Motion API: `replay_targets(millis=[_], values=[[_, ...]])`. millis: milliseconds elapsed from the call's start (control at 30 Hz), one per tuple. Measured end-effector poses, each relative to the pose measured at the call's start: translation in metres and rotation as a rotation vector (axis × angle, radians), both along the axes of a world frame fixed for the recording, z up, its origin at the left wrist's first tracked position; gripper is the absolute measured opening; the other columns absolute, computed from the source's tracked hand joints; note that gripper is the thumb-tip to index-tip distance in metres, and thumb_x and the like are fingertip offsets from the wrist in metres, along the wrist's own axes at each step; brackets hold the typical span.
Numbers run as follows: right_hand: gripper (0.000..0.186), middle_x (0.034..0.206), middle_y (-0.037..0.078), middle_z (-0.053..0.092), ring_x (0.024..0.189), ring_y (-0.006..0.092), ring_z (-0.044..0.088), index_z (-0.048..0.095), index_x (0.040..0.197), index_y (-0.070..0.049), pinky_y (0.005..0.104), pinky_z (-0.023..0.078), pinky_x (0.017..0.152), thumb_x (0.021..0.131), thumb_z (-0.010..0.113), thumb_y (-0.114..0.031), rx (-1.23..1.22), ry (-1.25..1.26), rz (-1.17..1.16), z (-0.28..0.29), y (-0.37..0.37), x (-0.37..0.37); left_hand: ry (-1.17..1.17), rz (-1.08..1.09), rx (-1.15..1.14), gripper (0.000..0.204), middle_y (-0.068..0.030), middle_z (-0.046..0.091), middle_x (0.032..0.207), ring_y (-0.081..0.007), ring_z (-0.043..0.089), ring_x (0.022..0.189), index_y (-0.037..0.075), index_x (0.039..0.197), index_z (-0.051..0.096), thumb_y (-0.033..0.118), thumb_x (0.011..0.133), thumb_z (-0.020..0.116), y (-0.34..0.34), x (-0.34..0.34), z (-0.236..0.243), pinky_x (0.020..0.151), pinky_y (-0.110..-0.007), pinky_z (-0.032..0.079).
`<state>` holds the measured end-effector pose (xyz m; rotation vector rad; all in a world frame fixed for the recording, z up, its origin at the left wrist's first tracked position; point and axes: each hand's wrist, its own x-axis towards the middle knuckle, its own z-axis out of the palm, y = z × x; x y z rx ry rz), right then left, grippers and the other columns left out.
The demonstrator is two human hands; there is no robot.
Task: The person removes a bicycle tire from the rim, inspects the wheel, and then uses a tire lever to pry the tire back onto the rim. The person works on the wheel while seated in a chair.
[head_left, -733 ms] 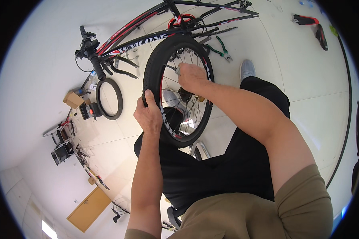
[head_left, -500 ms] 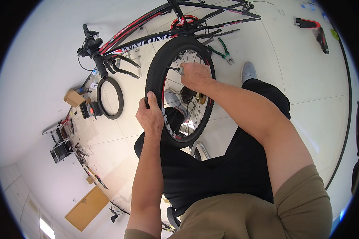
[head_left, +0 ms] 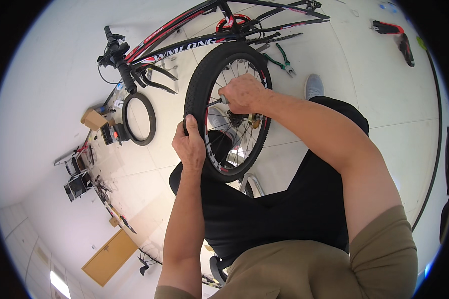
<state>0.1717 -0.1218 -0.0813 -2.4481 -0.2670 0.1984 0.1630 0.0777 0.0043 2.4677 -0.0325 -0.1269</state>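
Note:
A bicycle wheel (head_left: 190,92) with a black knobbly tyre stands upright between my legs. Around the left side of the tyre my left hand (head_left: 189,144) is closed, its thumb on the tread. My right hand (head_left: 244,94) is a fist at the spokes inside the rim, around a small grey piece (head_left: 224,99) from which a thin dark stem runs to the rim. Most of that piece is hidden in the fingers, so its kind is unclear. Below the right hand are the dark sprocket cassette (head_left: 234,118) and a gold-coloured hub part (head_left: 255,121).
Beyond the wheel lies a black and red bicycle frame (head_left: 184,48) with handlebars (head_left: 119,60). Green-handled pliers (head_left: 283,62) rest right of the tyre. A loose tyre (head_left: 126,119) and a cardboard box (head_left: 94,119) are at the left. A red and black tool (head_left: 386,28) lies far right.
My right hand and the grey piece have moved down along the rim, closer to my left hand. The left hand keeps its hold on the tyre. The whole view has shifted slightly.

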Motion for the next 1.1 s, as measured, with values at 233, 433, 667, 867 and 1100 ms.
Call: replay_targets(millis=[233,433,667,867,1100], values=[[0.029,0.081,0.016,0.072,0.081,0.0338,0.071,0.073,0.101,-0.01,0.0449,0.055,0.074,0.074,0.062,-0.011,-0.042,-0.017,0.062,0.009,0.002,-0.001,0.052,0.038,-0.043,0.053,-0.0085,0.059,0.068,-0.016,0.049,0.067,-0.009,0.087,0.066,0.041,0.101,0.055,0.011,0.008,-0.007,0.064,-0.033,0.044],[0.02,0.082,0.017,0.07,0.085,0.0352,0.07,0.071,0.092,-0.007,0.047,0.054,0.076,0.074,0.062,-0.01,-0.037,0.023,0.094,0.011,-0.005,-0.002,0.18,0.084,-0.204,0.056,0.0007,0.044,0.063,-0.0109,0.036,0.063,-0.005,0.073,0.058,0.044,0.1,0.058,0.015,0.015,-0.02,0.057,-0.03,0.033],[0.023,0.084,0.017,0.071,0.086,0.0352,0.07,0.071,0.095,-0.009,0.0467,0.054,0.077,0.075,0.062,-0.011,-0.028,0.1,0.063,-0.011,-0.003,-0.011,0.242,0.177,-0.195,0.053,0.0002,0.048,0.067,-0.0104,0.039,0.066,-0.005,0.078,0.06,0.042,0.1,0.058,-0.001,-0.003,-0.03,0.059,-0.03,0.036],[0.026,0.086,0.018,0.072,0.085,0.0358,0.071,0.072,0.098,-0.01,0.047,0.054,0.077,0.073,0.063,-0.014,0.024,0.057,0.035,0.024,-0.005,-0.014,0.081,0.167,-0.223,0.048,-0.0031,0.061,0.077,-0.011,0.049,0.072,-0.007,0.093,0.066,0.04,0.102,0.057,0.001,-0.013,-0.009,0.066,-0.029,0.043],[0.021,0.083,0.017,0.073,0.082,0.0338,0.072,0.073,0.088,-0.009,0.0449,0.055,0.074,0.072,0.062,-0.017,0.084,0.034,-0.026,0.034,-0.012,-0.016,-0.096,0.084,-0.021,0.044,-0.0107,0.066,0.079,-0.017,0.058,0.071,-0.006,0.102,0.065,0.037,0.1,0.058,-0.028,-0.022,0.023,0.069,-0.032,0.049]])
